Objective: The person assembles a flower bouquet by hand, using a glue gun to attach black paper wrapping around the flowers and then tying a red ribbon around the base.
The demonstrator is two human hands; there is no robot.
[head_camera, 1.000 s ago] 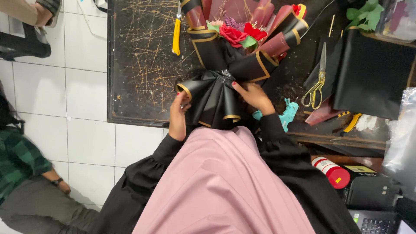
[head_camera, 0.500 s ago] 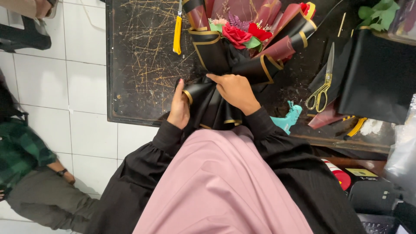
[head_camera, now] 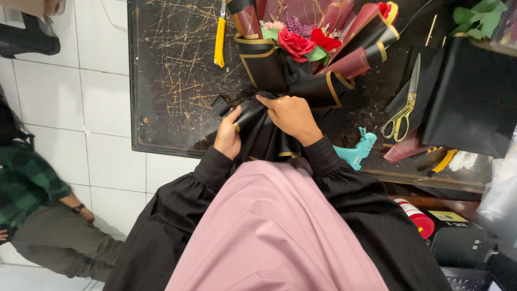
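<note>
Bouquet lies on scratched black surface. Its black wrap base is gripped by L hand fingers and pinched by R hand. Scissors right of bouquet, yellow cutter left.

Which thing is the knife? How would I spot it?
Start at the dark scratched table. Left of the bouquet that both hands gather lies the knife, alone, pointing up and down. It is the one slim bright yellow stick; the scissors lie far right, with gold handles.
</note>
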